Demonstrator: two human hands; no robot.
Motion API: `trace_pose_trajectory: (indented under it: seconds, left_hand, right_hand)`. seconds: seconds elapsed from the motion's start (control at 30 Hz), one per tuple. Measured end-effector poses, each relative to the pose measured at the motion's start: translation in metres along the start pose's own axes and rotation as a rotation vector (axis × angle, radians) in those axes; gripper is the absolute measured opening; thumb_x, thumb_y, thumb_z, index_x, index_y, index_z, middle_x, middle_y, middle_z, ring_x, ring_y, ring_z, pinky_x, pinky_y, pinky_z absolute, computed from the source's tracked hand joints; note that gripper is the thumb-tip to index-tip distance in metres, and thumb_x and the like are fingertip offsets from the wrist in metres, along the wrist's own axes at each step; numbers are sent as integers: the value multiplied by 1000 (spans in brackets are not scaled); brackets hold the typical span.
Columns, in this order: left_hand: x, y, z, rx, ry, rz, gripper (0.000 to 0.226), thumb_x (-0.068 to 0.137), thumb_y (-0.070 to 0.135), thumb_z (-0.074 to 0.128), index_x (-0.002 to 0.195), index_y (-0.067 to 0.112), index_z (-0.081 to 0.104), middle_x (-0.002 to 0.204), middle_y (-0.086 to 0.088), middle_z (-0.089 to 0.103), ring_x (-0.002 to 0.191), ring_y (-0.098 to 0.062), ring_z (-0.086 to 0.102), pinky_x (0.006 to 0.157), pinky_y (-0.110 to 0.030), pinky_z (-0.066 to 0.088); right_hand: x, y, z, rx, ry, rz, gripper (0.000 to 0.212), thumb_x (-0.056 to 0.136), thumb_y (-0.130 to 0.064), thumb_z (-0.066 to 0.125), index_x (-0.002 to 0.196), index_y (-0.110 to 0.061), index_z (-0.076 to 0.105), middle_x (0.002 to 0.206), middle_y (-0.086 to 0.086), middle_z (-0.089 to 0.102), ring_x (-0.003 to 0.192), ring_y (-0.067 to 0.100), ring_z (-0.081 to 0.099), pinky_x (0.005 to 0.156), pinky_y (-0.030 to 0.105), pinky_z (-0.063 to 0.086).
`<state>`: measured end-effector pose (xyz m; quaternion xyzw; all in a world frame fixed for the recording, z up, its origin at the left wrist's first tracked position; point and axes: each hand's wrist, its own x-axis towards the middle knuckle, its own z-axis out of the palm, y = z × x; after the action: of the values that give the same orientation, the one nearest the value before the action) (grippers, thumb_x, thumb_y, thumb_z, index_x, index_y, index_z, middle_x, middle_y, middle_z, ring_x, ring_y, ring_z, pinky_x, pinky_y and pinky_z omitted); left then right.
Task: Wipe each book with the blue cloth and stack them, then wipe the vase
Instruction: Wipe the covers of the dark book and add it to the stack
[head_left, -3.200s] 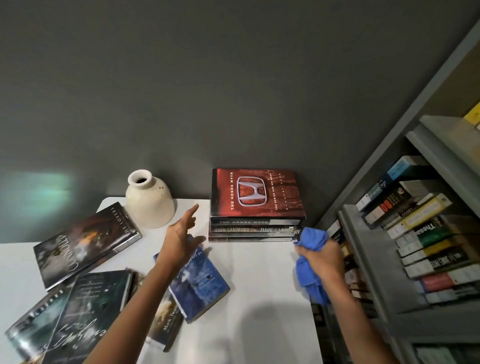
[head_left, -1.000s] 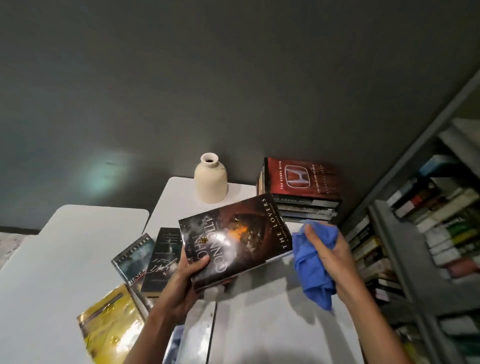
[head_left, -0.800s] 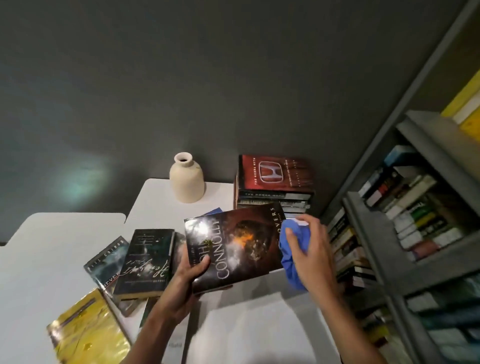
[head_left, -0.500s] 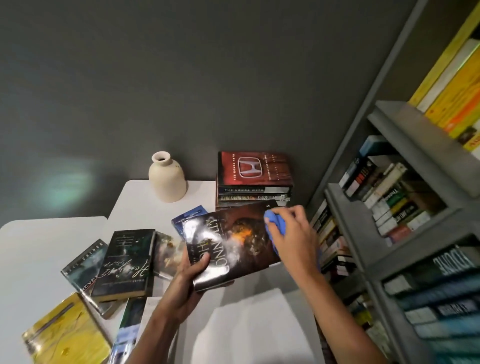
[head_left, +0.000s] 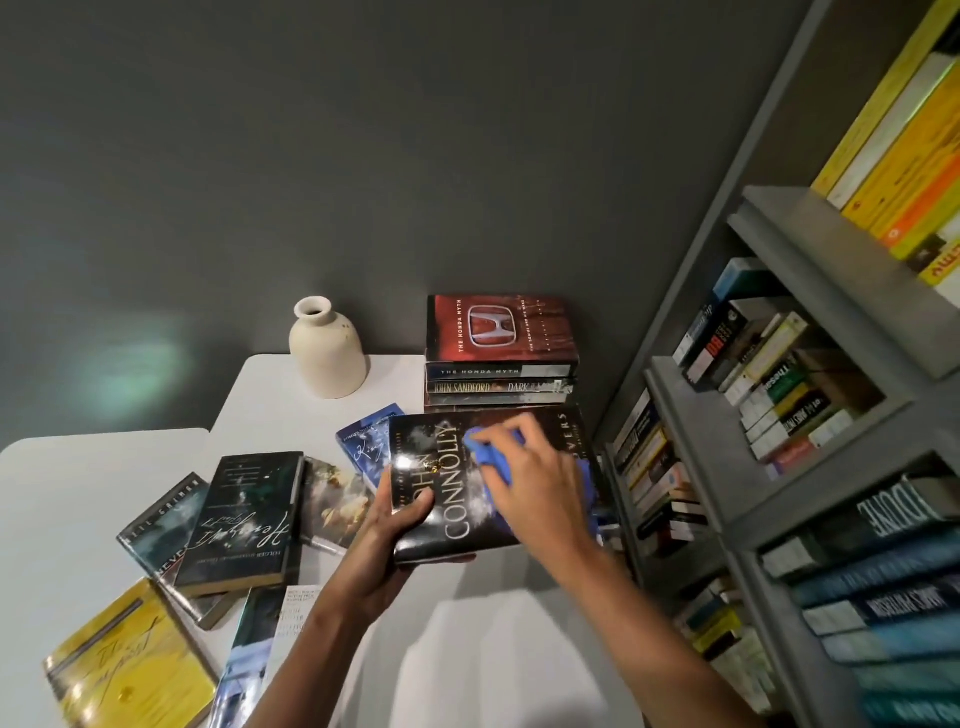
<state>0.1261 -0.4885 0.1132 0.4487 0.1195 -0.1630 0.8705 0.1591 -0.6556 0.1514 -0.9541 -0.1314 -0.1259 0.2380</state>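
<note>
Your left hand (head_left: 395, 540) grips the Connolly book (head_left: 447, 519) over the counter (head_left: 467, 649) while your right hand (head_left: 540, 499), clutching the blue cloth (head_left: 488, 457), has slid from its right edge to mid-cover; the stack (head_left: 501, 364) at 12 o'clock seems done, with loose books (head_left: 244, 514) at 9 and the vase (head_left: 327, 356) at 11 still to do.

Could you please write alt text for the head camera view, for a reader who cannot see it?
A person's left hand holds a dark John Connolly book while the right hand presses a blue cloth on its cover. Behind, on the white table, stand a cream vase and a book stack.
</note>
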Motion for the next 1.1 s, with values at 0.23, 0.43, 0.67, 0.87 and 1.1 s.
trace_pose_trajectory:
  seconds: [0.23,0.43,0.67,0.87,1.1]
  left_hand:
    - [1,0,-5,1,-5,-28,58,86,4,56,140,20,44,121,-14,66,96,-37,70,65,-55,57]
    - [5,7,2,15,-21,-9,54,86,4,59,137,15,45,119,-15,66,92,-34,70,62,-52,57]
    - [9,12,5,50,-61,-60,51,83,3,56,132,19,51,113,-12,70,91,-34,70,65,-55,59]
    - [8,16,-2,95,-68,-46,48,85,2,54,132,15,49,111,-13,70,92,-36,70,60,-57,57]
    - [15,19,9,83,-117,-94,43,84,4,57,124,21,57,108,-14,71,86,-35,71,57,-54,59]
  right_hand:
    - [13,46,-7,-24,42,205,23,88,-25,62,110,-26,66,109,1,53,79,31,64,68,40,52]
    - [-1,9,-5,76,-31,-47,26,85,-28,67,110,-36,67,99,-7,53,65,16,60,56,28,50]
    - [31,25,-3,28,13,46,25,87,-27,65,111,-33,68,103,-3,54,73,18,60,59,23,47]
    - [12,28,-10,128,-142,-113,29,87,-26,64,110,-42,65,103,-12,52,72,14,60,66,33,54]
    - [42,0,-1,156,-153,-141,25,91,-26,62,112,-39,66,106,-8,54,83,13,57,71,27,44]
